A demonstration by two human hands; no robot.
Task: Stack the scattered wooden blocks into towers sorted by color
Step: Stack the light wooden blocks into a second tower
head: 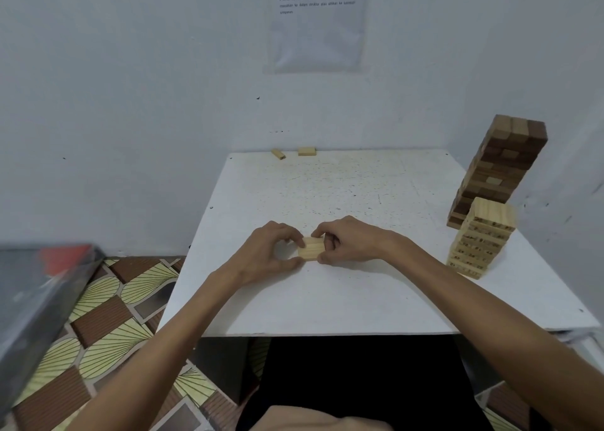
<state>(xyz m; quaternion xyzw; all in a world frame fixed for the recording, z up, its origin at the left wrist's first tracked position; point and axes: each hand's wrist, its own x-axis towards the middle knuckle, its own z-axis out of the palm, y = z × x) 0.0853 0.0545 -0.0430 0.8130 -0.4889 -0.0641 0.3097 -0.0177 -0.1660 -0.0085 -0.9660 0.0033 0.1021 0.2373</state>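
A small group of light wooden blocks (311,249), lying side by side, sits at the middle of the white table (343,299). My left hand (268,254) pinches its left side and my right hand (346,242) pinches its right side, fingers curled round the ends. At the right edge stands a light-coloured tower (480,237), and behind it a taller dark brown tower (500,169) that holds a few lighter blocks and leans. Two loose light blocks lie at the far edge, one angled (278,154) and one flat (307,151).
A white wall with a printed sheet (317,21) rises behind the table. A dark box (36,306) sits at the left above a patterned floor (108,316). My dark-clothed lap is under the table's near edge.
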